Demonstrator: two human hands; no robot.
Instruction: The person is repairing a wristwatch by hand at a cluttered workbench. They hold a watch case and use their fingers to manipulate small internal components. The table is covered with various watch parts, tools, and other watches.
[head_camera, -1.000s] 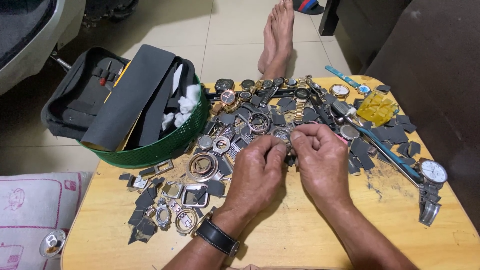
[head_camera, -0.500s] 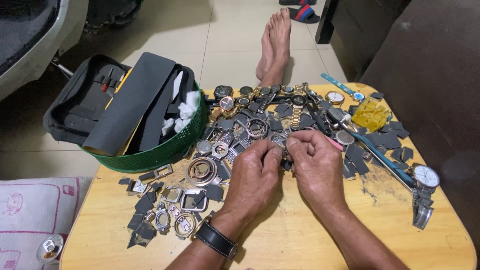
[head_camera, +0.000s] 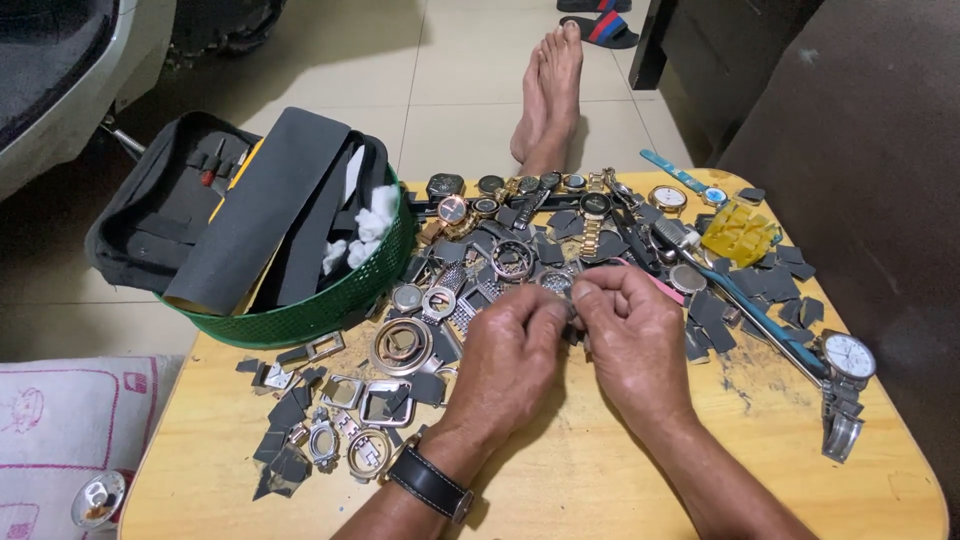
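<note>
Yellow packet (head_camera: 738, 233) top-right, table (head_camera: 560, 480) edge.

Both forearms are bare, with no sleeves in view. The left hand (head_camera: 510, 350) and the right hand (head_camera: 635, 340) wear no gloves and no rings that can be seen. Well back from the fingers (head_camera: 545, 312) of the left hand, a wristwatch (head_camera: 430, 485) circles the left wrist: a broad black strap, smooth and slightly glossy, with a small silver metal piece at its edge. The right wrist carries nothing. Far beyond the fingers, two bare feet (head_camera: 548, 95) lie on the tiled floor (head_camera: 450, 60), with no shoes or socks.
</note>
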